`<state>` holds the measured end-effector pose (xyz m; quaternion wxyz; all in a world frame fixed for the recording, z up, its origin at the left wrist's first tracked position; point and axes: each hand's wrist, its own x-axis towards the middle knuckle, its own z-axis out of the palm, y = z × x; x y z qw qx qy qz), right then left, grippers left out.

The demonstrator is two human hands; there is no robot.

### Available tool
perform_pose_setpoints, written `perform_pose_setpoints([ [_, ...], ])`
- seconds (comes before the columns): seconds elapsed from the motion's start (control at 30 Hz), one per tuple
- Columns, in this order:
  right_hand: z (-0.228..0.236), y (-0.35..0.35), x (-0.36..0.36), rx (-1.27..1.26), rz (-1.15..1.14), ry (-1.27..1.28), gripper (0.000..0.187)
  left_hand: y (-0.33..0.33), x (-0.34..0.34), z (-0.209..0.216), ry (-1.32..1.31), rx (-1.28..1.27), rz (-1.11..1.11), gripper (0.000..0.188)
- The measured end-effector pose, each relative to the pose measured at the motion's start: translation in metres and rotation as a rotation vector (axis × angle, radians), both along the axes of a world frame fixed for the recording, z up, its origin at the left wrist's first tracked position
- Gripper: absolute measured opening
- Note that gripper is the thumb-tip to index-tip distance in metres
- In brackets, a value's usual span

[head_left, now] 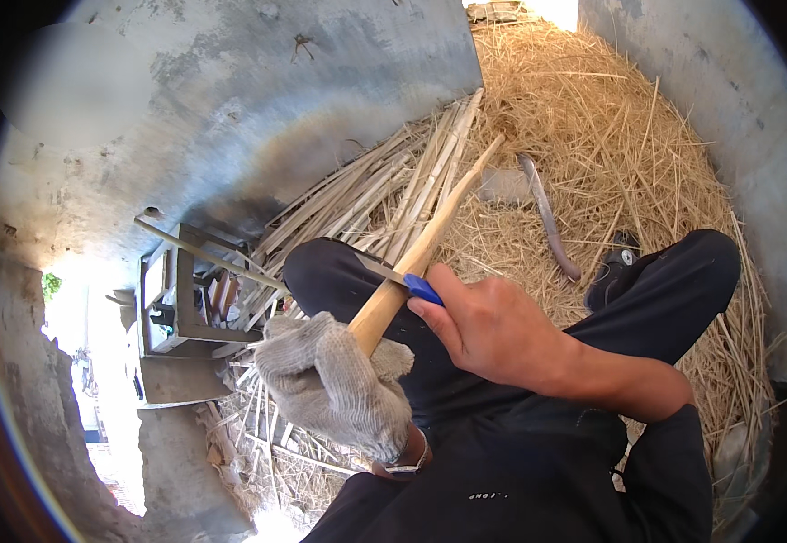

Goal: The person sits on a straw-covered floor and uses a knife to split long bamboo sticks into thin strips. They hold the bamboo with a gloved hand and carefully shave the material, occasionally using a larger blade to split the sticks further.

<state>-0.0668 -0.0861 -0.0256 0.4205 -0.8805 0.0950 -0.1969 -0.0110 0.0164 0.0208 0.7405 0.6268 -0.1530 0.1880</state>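
My left hand [335, 380], in a grey knit glove, is wrapped round the thick lower end of a pale peeled wooden stick [439, 228]. The stick slants up and away to the right across my left knee, tapering toward its far tip. In my bare right hand [507, 330] is a knife with a blue handle [423, 290]. Its narrow blade [381, 269] points left and lies across the stick, a little above the gloved hand. Whether the edge bites into the wood I cannot tell. The stick's lower end is hidden inside the glove.
A curved sickle-like blade with a wooden handle [552, 222] lies on the straw [583, 109] beyond my legs. Split wooden strips [357, 185] are heaped along the left wall. At left stands a wooden frame box [185, 299] with a thin pole [208, 253] leaning over it.
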Motion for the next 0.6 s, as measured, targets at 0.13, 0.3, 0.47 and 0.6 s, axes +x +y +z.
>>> perform_pose_setpoints([
  [0.13,-0.019,-0.004,0.008,-0.133,-0.013,-0.051,0.024,0.027,0.031,-0.028,-0.425,0.211,0.089,0.019],
  [0.3,-0.154,-0.121,0.009,-0.197,-0.34,0.255,0.023,0.006,0.015,0.003,-0.022,-0.007,0.0,0.016],
  [0.47,-0.047,-0.076,-0.009,0.073,-0.295,0.183,0.031,0.008,0.015,-0.007,-0.001,-0.029,-0.005,0.016],
  [0.6,0.008,-0.03,-0.015,0.141,0.126,-0.039,0.032,0.01,0.023,-0.007,-0.239,0.092,-0.02,0.033],
])
